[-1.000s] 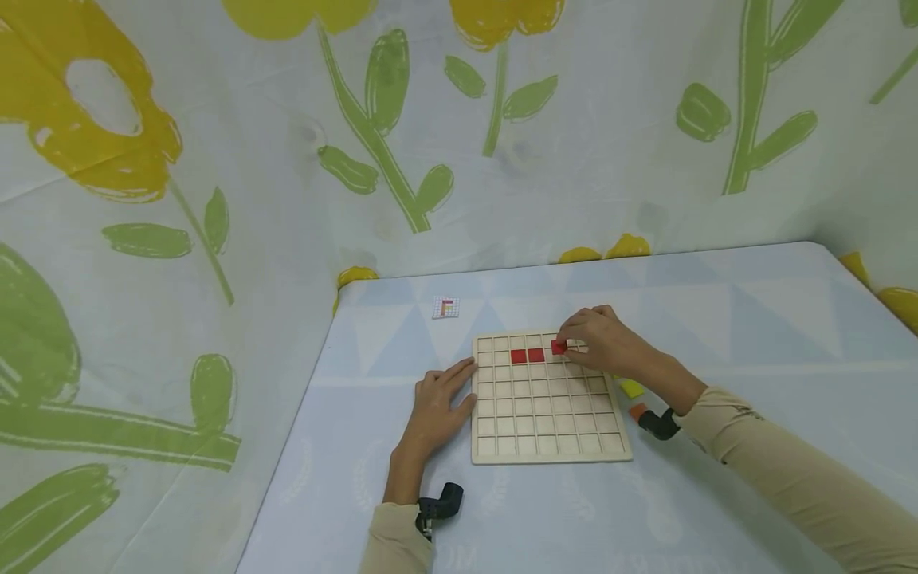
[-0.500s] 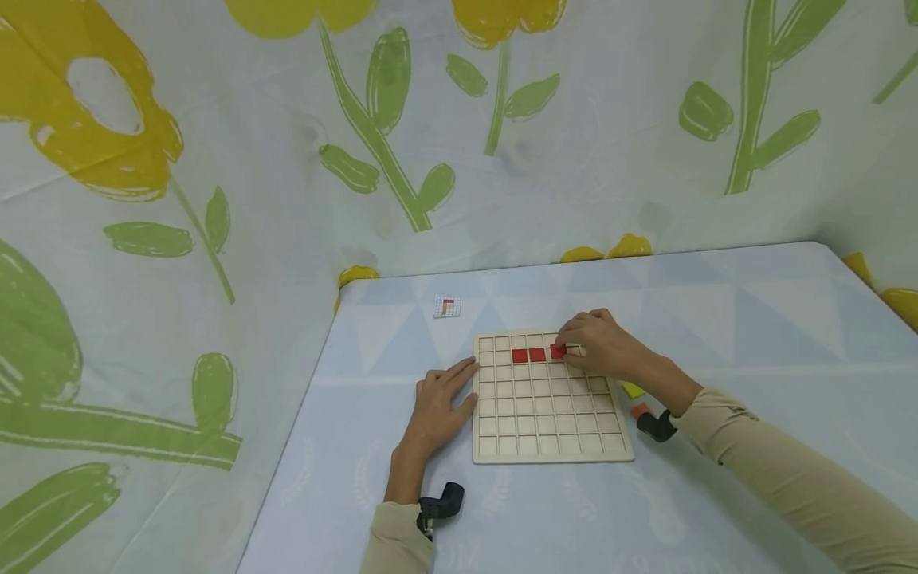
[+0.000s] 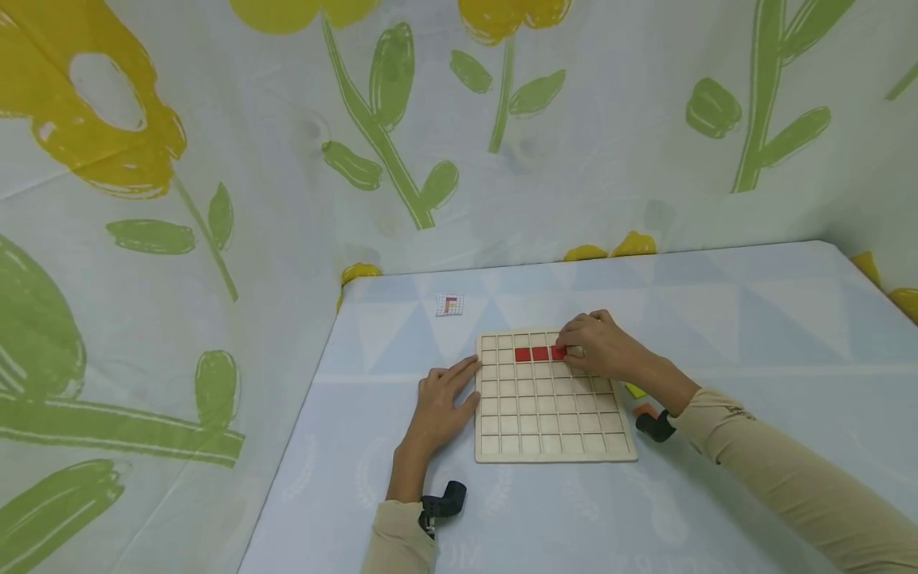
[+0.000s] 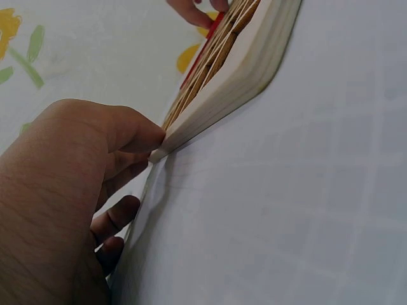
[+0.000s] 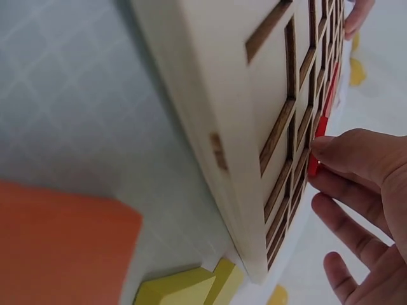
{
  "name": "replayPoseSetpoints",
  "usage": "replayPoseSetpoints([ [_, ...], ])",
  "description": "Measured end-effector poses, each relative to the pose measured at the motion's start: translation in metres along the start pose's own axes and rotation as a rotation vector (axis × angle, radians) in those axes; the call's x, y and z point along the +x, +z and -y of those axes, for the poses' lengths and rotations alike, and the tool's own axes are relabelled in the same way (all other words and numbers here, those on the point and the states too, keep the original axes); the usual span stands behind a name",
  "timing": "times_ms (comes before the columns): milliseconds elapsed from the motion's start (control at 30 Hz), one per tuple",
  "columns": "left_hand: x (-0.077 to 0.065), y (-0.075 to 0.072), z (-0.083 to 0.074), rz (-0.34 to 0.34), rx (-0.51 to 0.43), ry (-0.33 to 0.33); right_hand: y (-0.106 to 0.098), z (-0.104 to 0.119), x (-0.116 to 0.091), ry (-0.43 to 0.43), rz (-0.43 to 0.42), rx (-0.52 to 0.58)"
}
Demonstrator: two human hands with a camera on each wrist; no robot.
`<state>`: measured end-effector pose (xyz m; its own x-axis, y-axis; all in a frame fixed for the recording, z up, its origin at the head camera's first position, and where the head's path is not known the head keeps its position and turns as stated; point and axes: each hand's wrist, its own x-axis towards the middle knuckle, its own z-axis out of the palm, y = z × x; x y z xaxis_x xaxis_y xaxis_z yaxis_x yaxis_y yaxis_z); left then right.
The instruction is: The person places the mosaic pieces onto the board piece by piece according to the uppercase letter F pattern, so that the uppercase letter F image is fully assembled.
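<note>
A square wooden grid board (image 3: 539, 444) lies on the table. Two red square tiles, one (image 3: 523, 354) beside the other (image 3: 540, 354), sit in adjoining cells near its far edge. My right hand (image 3: 601, 347) reaches over the board and pinches a third red tile (image 3: 557, 352) at the cell to their right. In the right wrist view, thumb and index finger hold this tile (image 5: 313, 166) against the grid. My left hand (image 3: 439, 406) rests at the board's left edge, its fingers extended. The left wrist view shows that hand's (image 4: 70, 184) fingertips touching the board's rim (image 4: 254, 70).
Right of the board lie yellow pieces (image 3: 635, 391) and an orange piece (image 3: 645, 410), partly hidden by the right wrist's black camera (image 3: 656, 426). A small card (image 3: 449, 304) printed with a coloured grid pattern lies behind the board. Flowered cloth (image 3: 545, 191) hangs behind the table.
My right hand has lowered the third red tile slightly towards me, into line with the other two. The left hand stays at the board's edge.
</note>
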<state>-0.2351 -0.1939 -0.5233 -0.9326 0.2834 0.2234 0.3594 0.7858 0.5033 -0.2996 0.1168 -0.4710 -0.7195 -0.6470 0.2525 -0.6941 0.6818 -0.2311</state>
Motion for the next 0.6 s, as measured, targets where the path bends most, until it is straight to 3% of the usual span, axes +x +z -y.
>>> replayPoseSetpoints([
  [600, 0.0005, 0.0001, -0.0005, 0.0, 0.014, -0.007, 0.0019, -0.0028, -0.0012, 0.027, 0.04, -0.016],
])
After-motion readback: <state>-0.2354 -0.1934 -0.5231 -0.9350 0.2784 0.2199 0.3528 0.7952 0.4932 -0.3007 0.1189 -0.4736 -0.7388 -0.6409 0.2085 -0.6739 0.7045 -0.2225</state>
